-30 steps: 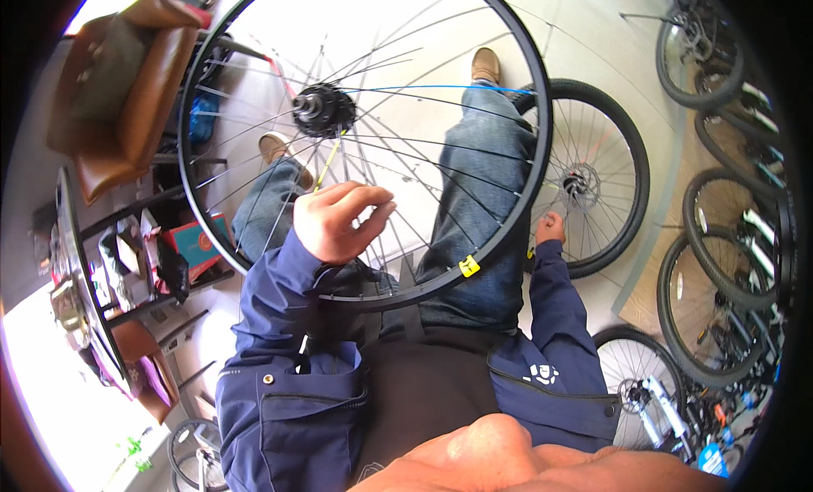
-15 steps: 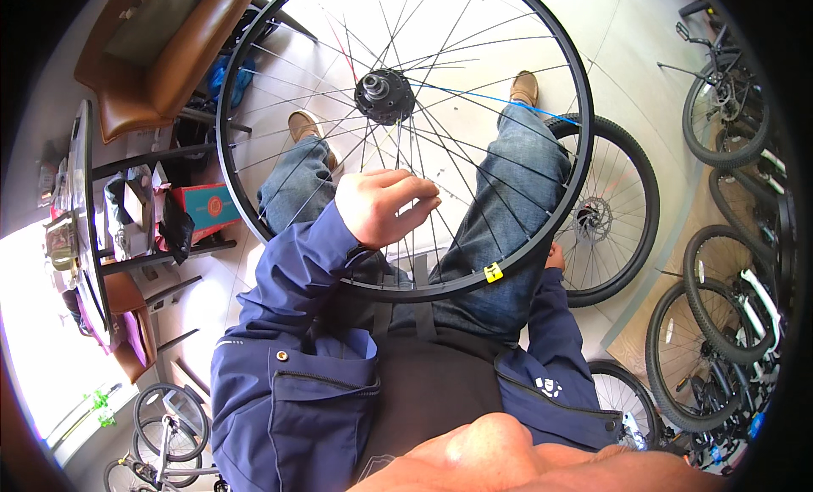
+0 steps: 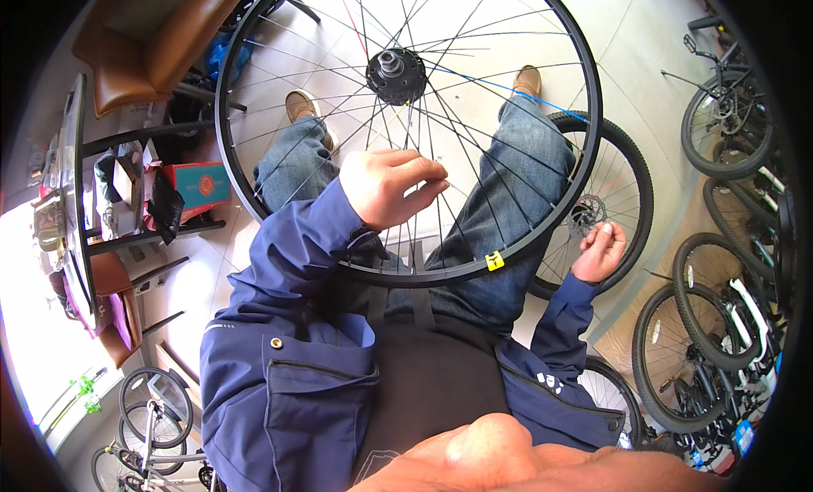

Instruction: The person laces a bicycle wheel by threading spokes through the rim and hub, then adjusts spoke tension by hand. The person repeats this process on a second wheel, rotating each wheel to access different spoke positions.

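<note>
Bicycle wheel (image 3: 395,79) stretches beyond the left hand's (image 3: 383,187) nearly meeting fingertips — any pinch cannot be told; right hand's (image 3: 600,253) fingers curled, hold unclear — light, even contact should serve best.

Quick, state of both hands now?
Left hand: partly closed at the tyreless wheel; grip can't be told.
Right hand: curled; whether it holds anything can't be told.

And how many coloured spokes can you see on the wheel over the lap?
3: a red spoke running up from the hub, a blue spoke running right, and a pale yellow spoke running down-left. The left hand or picture's edge may hide more.
</note>
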### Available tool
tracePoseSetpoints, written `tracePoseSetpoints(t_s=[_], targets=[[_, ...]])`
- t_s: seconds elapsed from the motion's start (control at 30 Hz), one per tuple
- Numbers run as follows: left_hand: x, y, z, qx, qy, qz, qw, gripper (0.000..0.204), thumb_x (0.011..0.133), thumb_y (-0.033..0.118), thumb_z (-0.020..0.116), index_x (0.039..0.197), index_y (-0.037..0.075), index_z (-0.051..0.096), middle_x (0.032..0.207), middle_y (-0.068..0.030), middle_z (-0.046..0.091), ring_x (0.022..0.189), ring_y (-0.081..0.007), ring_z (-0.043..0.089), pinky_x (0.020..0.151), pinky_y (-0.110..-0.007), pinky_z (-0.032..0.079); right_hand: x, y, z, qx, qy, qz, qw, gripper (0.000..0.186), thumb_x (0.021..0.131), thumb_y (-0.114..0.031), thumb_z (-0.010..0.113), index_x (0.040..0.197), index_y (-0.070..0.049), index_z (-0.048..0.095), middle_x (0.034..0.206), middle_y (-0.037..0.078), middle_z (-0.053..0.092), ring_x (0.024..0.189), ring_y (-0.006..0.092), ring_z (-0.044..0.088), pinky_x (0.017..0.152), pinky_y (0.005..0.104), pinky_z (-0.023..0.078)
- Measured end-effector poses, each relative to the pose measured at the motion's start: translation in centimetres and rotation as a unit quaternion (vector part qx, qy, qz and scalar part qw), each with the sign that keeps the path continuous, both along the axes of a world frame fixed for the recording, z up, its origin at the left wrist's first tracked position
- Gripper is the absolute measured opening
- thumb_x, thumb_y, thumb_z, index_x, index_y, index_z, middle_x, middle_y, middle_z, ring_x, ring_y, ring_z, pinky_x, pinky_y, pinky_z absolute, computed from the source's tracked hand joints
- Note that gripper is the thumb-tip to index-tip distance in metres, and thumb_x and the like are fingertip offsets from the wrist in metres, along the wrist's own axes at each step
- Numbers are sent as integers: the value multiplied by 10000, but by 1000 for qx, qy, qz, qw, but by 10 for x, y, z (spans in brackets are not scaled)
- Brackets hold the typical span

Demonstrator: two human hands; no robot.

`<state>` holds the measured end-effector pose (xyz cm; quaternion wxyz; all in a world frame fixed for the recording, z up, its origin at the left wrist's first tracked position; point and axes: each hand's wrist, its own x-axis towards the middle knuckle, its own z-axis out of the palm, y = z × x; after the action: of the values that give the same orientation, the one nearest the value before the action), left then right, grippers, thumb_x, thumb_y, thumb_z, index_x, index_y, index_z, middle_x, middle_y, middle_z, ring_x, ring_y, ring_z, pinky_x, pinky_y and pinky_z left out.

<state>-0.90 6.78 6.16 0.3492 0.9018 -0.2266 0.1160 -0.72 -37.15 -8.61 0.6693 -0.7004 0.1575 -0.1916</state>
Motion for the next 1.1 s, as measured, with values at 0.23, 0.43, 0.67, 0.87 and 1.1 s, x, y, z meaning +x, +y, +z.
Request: tracePoseSetpoints(t_s=[0.23, 0.43, 0.67, 0.87, 1.1], targets=[[0, 0, 0, -11, -17, -3, 1000, 160, 900, 124, 893, 1039, 105, 816, 834, -48, 774, 709, -235, 757, 602, -348, 593, -23, 103, 121, -59, -34, 297, 952, 132, 1078, -19, 699, 1206, -6, 670, 963, 115, 763, 681, 91, 651, 626, 234, 536], [-1, 1, -1, -15, -14, -6, 1000, 174, 905, 135, 882, 1069, 119, 826, 873, -48, 792, 743, -242, 776, 622, -351, 611, -20, 159, 152, -206, -28, 461, 863, 236, 937, -30, 867, 1149, -46, 765, 937, 60, 774, 696, 117, 713, 638, 267, 550], [0, 3, -1, -15, -16, -11, 1000, 195, 903, 138, 883, 1089, 124, 825, 884, -54, 798, 751, -246, 784, 633, -349, 623, -26, 184, 148, -236, 20, 527, 816, 331, 905, -70, 909, 1091, -48, 636, 912, 64, 788, 661, 116, 716, 638, 270, 573], [-4, 4, 3, -41, -3, 25, 999, 235, 893, 100, 886, 1117, 114, 817, 872, -41, 783, 726, -238, 774, 613, -352, 612, -22, 177, 144, -166, 45, 527, 832, 369, 937, 15, 810, 1211, -42, 569, 875, 19, 734, 689, 75, 679, 642, 242, 552], [6, 44, 7, -7, -110, 277, 954, 199, 893, 11, 833, 1081, 63, 792, 904, -59, 743, 707, -190, 639, 675, -315, 544, -23, 177, 142, -191, 50, 506, 840, 458, 947, 6, 805, 1349, -25, 590, 826, 8, 721, 653, 58, 656, 629, 230, 545]])
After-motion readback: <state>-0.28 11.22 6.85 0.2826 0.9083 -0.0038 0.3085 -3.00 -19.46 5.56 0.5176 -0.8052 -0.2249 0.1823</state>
